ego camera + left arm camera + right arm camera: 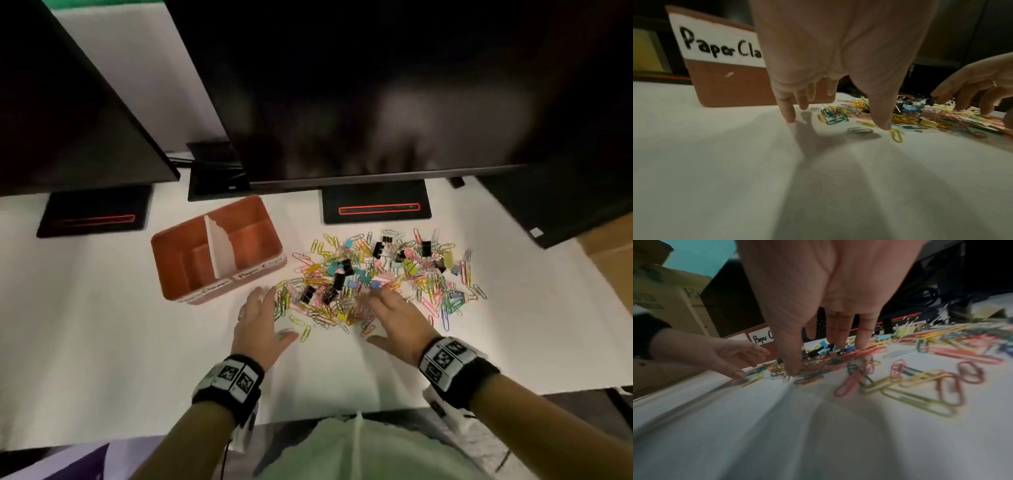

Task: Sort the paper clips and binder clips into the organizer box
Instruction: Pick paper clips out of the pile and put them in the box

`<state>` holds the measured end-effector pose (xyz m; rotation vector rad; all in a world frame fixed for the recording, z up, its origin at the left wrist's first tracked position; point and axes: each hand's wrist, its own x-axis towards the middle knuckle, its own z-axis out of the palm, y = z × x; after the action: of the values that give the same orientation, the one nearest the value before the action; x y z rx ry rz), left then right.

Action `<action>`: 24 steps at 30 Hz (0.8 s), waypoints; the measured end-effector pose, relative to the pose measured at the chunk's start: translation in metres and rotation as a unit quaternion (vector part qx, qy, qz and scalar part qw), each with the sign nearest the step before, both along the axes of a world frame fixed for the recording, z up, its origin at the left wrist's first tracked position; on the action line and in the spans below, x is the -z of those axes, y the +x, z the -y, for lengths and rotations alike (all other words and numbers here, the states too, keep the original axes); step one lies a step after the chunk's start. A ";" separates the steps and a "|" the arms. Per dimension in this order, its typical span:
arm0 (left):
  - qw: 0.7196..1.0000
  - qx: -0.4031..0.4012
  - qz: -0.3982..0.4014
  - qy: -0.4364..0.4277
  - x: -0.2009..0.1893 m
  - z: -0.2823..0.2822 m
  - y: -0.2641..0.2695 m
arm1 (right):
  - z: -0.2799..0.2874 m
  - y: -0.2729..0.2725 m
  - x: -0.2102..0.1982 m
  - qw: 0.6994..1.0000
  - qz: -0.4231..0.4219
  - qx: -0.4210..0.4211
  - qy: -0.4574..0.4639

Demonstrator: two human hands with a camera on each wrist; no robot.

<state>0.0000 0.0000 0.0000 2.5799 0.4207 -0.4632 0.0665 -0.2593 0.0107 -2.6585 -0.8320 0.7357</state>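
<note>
A heap of coloured paper clips (394,274) mixed with black and pastel binder clips (337,279) lies spread on the white table (102,325). To its left stands the brown organizer box (215,246), split by a white divider, with hand-written labels on its front wall (719,43). My left hand (260,318) hovers spread at the heap's left edge, its fingertips (790,116) down at the table and its thumb near a silver paper clip (860,130). My right hand (394,315) is spread over the near middle of the heap, its fingertips (861,344) touching clips. Neither hand holds anything.
Two dark monitors (376,85) overhang the back of the table, their black stands (376,205) right behind the box and the heap. A cardboard box (609,260) sits off the right edge. The table's front edge runs close to my body.
</note>
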 end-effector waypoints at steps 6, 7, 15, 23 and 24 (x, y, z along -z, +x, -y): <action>0.998 -0.013 0.027 -0.053 0.016 -0.009 0.013 | -0.015 0.028 0.018 0.999 -0.026 0.044 0.010; 0.997 -0.017 0.043 -0.069 0.019 -0.011 0.013 | -0.014 0.031 0.020 0.998 -0.015 0.048 0.036; 0.992 -0.055 0.067 -0.096 0.025 -0.015 0.026 | -0.016 0.050 0.020 0.999 0.018 0.024 0.018; 0.982 -0.110 0.069 -0.140 0.013 -0.014 0.028 | -0.011 0.050 0.012 0.996 0.083 -0.010 0.014; 0.980 -0.110 0.083 -0.147 0.006 -0.012 0.025 | -0.009 0.051 0.008 0.996 0.077 -0.009 0.032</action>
<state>0.0253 0.0123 -0.0065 2.2346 0.5288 -0.2118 0.1177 -0.2506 0.0025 -2.6787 -0.9028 0.5036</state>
